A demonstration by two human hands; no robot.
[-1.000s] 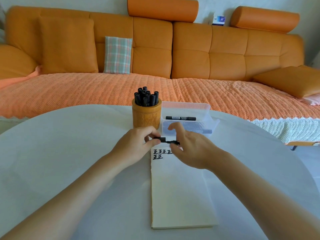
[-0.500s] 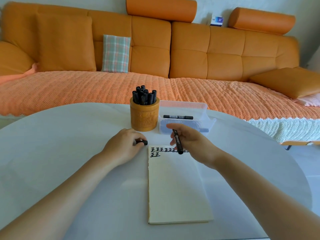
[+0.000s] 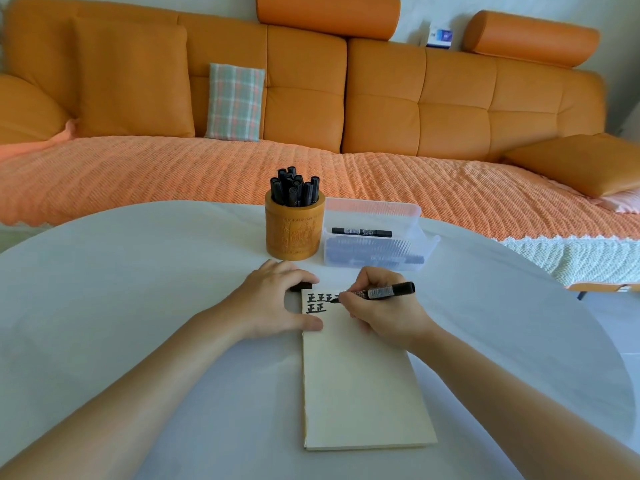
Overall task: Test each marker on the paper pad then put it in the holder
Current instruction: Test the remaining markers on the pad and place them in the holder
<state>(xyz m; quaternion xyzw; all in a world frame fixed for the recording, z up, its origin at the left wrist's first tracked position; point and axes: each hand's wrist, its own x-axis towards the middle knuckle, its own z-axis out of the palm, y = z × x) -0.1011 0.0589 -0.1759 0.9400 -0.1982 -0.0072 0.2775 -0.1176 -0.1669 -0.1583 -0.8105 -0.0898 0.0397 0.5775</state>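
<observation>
Toward the table's (image 3: 138, 271) far edge, the bamboo holder (image 3: 294, 233) stands full of black markers; beside it, a clear tray (image 3: 374, 251) carries more; nearer, right hand (image 3: 384, 313) fingers pinch a marker (image 3: 381, 292) tip-down on the paper pad (image 3: 360, 386); left hand (image 3: 273, 303) clasps the cap (image 3: 300, 287), thumb pinning the pad.

the sofa (image 3: 381, 81) is orange, its seat cover (image 3: 173, 174) a lighter orange with a ribbed weave and white trim; a small cushion (image 3: 234, 102) is checked in pale green, pink and white. the table (image 3: 121, 271) is white. the holder (image 3: 294, 230) is honey-yellow with carved figures — its markers (image 3: 294, 188) black. the clear box (image 3: 374, 244) looks bluish. the paper pad (image 3: 360, 382) is cream, with black marks (image 3: 318, 303). the held marker (image 3: 384, 292) is black with a grey printed label.
</observation>
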